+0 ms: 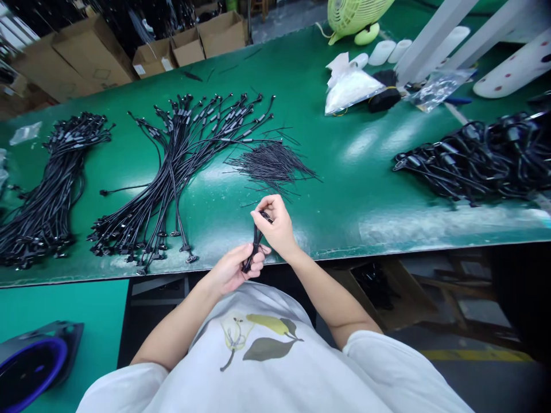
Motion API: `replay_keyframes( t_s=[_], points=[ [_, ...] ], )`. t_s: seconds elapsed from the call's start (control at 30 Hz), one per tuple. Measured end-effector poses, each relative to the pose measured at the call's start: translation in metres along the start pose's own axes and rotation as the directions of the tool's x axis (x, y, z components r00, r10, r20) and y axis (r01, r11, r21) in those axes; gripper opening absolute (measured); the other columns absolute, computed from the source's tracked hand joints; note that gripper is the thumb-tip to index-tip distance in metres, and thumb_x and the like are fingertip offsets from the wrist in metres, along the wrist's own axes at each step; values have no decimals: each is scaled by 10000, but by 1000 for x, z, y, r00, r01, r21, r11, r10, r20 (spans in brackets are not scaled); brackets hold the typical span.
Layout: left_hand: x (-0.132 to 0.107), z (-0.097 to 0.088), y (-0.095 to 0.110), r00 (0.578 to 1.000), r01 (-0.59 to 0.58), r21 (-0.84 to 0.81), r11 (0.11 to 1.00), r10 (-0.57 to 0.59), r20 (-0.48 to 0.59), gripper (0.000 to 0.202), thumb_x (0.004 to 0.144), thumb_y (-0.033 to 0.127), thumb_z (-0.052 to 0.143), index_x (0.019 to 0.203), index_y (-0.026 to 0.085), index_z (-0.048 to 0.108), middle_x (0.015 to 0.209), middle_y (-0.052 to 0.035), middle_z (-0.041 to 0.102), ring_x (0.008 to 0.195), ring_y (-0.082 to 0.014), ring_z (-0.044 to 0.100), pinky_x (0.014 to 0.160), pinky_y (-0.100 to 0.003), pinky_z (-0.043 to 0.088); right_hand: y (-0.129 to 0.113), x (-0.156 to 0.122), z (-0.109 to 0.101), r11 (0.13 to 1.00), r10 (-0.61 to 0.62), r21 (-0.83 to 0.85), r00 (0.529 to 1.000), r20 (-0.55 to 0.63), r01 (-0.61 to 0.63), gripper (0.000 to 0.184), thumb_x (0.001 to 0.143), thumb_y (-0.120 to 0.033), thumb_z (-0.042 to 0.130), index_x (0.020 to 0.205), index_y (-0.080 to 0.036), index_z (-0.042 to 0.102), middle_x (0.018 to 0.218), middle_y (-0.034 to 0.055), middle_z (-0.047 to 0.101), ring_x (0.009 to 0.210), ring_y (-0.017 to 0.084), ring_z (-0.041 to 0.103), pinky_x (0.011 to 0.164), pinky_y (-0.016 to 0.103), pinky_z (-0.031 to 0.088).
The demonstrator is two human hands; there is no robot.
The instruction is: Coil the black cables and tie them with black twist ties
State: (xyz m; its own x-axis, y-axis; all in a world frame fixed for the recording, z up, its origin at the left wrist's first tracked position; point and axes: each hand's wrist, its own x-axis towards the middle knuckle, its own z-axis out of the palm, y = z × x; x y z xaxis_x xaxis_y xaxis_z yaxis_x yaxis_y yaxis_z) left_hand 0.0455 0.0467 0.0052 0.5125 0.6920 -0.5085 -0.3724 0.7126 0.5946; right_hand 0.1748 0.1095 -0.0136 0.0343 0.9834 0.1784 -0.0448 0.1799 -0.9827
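Observation:
Just over the front edge of the green table, my left hand (239,265) is closed around the lower part of a folded black cable (257,238). My right hand (275,223) pinches the upper end of the same cable between thumb and fingers. Beyond my hands lies a heap of thin black twist ties (275,163). To its left a loose bundle of black cables (172,166) with connectors at both ends is spread out, a few strands reaching toward the heap. Whether a tie is wound on the held cable cannot be made out.
Another cable bundle (64,178) lies far left. Coiled black cables (477,158) are piled at the right. A green fan (357,17), a white plastic bag (353,89) and a black spool (384,92) stand at the back right. Cardboard boxes (90,57) line the far side.

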Motion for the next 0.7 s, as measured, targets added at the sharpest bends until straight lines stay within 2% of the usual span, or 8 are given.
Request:
replay_keyframes(
  t_s=[0.07,0.17,0.23,0.3,0.4,0.5,0.6,0.7],
  points=[
    [5,1,-4,999,-20,29,999,21,-40,415,731,481,737,847,106,603,619,60,337,488,-24,275,419,-150,200,4,-2,-1,968,104,226,994,42,-111,272,776,-306,636,954,-228,445,838,-27,531,684,97,521,641,233,458],
    [14,3,-12,990,-45,104,994,58,-130,472,685,543,747,776,127,544,577,87,283,448,-16,206,398,-150,126,8,-8,-5,826,242,480,954,175,-297,288,776,-332,653,983,-219,490,874,-5,565,788,109,560,721,248,499],
    [19,7,-15,993,12,130,991,3,-114,481,696,564,726,782,138,520,573,88,299,433,-19,232,395,-152,139,6,-12,-9,704,313,595,921,231,-388,279,773,-335,684,937,-225,487,736,-49,509,615,71,505,580,198,477],
    [22,12,-18,997,55,153,987,-48,-52,499,720,613,676,818,152,512,581,69,372,435,-45,343,394,-164,206,1,-14,-15,620,335,683,918,213,-385,299,766,-339,716,882,-233,461,618,-97,385,441,30,325,396,133,324],
    [23,20,-21,997,65,217,974,-72,23,580,732,722,573,838,155,515,590,43,429,460,-84,431,405,-192,262,-7,-15,-22,598,296,741,943,150,-306,319,767,-349,731,826,-234,439,582,-111,323,395,18,186,320,117,151],
    [25,23,-27,1000,3,273,962,3,-20,581,745,735,542,709,160,469,524,90,287,419,-38,244,416,-184,169,-10,-15,-23,623,271,721,949,164,-303,296,767,-296,731,809,-232,445,575,-111,345,384,14,199,320,115,157],
    [26,18,-31,988,-71,312,947,109,-107,562,764,727,521,670,183,415,510,110,218,427,-36,160,426,-188,135,-6,-15,-18,645,302,694,941,153,-319,343,735,-294,751,954,-266,489,668,-98,465,418,18,354,374,132,310],
    [28,6,-21,978,-123,425,897,181,-100,553,783,730,480,736,179,459,537,69,362,439,-66,340,432,-198,245,2,-19,-13,658,342,630,909,238,-413,579,688,-366,786,1162,-293,462,915,-25,600,661,94,586,546,212,477]
  ],
)
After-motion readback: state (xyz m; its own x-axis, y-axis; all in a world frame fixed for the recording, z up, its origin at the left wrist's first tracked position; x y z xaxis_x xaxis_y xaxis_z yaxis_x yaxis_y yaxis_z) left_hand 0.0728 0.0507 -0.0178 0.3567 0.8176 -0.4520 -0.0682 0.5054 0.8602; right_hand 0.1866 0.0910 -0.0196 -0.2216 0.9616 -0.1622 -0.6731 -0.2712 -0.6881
